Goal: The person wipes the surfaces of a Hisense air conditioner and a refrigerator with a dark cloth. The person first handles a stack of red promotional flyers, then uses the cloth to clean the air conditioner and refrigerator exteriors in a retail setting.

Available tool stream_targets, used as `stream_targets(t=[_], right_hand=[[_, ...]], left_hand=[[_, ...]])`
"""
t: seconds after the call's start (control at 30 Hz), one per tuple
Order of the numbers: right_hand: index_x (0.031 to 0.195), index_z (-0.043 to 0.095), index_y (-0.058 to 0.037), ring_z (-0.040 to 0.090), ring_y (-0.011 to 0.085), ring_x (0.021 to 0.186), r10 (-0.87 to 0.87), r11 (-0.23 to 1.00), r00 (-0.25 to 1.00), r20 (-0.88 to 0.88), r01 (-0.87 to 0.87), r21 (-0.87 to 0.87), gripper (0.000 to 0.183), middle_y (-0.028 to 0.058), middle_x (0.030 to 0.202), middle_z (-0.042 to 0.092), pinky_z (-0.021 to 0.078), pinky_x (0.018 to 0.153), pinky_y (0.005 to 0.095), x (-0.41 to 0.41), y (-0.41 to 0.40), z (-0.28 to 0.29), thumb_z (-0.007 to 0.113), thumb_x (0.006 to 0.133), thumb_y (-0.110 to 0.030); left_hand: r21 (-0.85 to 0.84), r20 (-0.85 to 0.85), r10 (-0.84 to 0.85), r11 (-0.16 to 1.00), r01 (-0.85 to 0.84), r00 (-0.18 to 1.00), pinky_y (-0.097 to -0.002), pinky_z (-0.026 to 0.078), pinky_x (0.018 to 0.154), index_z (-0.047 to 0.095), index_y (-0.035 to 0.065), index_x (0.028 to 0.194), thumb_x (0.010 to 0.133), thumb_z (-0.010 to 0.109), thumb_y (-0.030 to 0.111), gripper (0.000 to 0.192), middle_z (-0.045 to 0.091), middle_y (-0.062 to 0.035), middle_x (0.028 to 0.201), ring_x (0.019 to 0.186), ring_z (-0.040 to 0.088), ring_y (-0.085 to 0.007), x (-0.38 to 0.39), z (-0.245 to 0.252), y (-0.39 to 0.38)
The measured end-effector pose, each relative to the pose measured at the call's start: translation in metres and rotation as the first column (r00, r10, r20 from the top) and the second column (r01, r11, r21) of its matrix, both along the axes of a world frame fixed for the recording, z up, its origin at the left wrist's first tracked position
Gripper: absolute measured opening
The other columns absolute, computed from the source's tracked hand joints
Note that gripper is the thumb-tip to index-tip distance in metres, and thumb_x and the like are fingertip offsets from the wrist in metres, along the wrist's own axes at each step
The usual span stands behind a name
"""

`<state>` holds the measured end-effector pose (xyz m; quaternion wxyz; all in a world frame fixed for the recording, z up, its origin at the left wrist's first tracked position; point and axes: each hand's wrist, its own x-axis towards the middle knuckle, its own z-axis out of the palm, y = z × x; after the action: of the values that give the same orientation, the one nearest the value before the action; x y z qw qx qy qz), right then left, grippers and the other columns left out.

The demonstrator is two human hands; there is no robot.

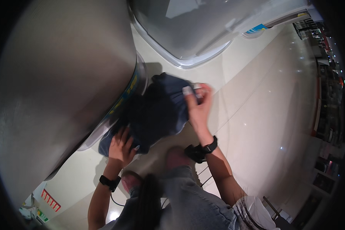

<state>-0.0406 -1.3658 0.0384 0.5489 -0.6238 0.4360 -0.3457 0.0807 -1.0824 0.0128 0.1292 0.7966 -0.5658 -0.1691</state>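
Observation:
A dark blue garment or cloth (161, 112) is spread between my two hands, low in front of me and beside a large grey, smooth-sided fixture (63, 72). My left hand (122, 146) rests on the cloth's lower left end with its fingers spread; whether it grips any fabric cannot be told. At the cloth's upper right edge, my right hand (199, 99) pinches the fabric between thumb and fingers, slightly blurred. Each wrist wears a black band with a device and a cable. The middle of the cloth lies in deep shadow.
A second grey fixture with a pale rim (187, 63) stands beyond the cloth. Glossy pale floor tiles (253, 115) extend to the right, towards blurred shelves of goods. My shoes (130, 181) are just below the cloth. A red-and-white printed strip (50, 200) lies at the lower left.

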Motion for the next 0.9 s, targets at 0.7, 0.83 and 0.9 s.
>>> stream_targets(t=[0.7, 0.83, 0.9], right_hand=[[0.092, 0.056, 0.0013, 0.058, 0.0274, 0.07, -0.227, 0.891, 0.958, -0.174, 0.132, -0.435, 0.021, 0.0152, 0.081, 0.057, 0.0474, 0.065, 0.0344, 0.035, -0.038, -0.018, 0.07, 0.085, -0.013], [0.099, 0.06, 0.0019, 0.063, 0.0332, 0.088, -0.254, 0.734, 0.967, -0.036, 0.168, -0.659, 0.016, 0.0171, 0.097, 0.063, 0.0501, 0.078, 0.0367, 0.052, -0.048, -0.012, 0.066, 0.086, -0.006], [0.1, 0.061, 0.0003, 0.064, 0.0339, 0.092, -0.206, 0.796, 0.976, -0.066, 0.127, -0.591, 0.019, 0.0162, 0.099, 0.065, 0.0504, 0.081, 0.0365, 0.063, -0.047, -0.02, 0.068, 0.085, -0.009]], left_hand=[[0.041, -0.063, -0.152, 0.987, 0.154, 0.986, -0.0471, 0.033, 0.109, 0.043, 0.0077, 0.14, 0.083, 0.065, 0.029, 0.065, 0.034, -0.0189, 0.149, 0.137, 0.034, -0.0341, -0.003, 0.038, -0.044], [-0.059, -0.103, -0.215, 0.976, 0.21, 0.971, -0.046, 0.033, 0.11, 0.05, 0.0107, 0.137, 0.08, 0.068, 0.026, 0.062, 0.038, -0.0178, 0.147, 0.138, 0.035, -0.032, -0.001, 0.045, -0.064], [-0.048, -0.061, -0.23, 0.973, 0.227, 0.971, -0.0453, 0.034, 0.11, 0.051, 0.0132, 0.137, 0.079, 0.068, 0.026, 0.061, 0.04, -0.0159, 0.146, 0.137, 0.036, -0.0314, 0.004, 0.038, -0.06]])
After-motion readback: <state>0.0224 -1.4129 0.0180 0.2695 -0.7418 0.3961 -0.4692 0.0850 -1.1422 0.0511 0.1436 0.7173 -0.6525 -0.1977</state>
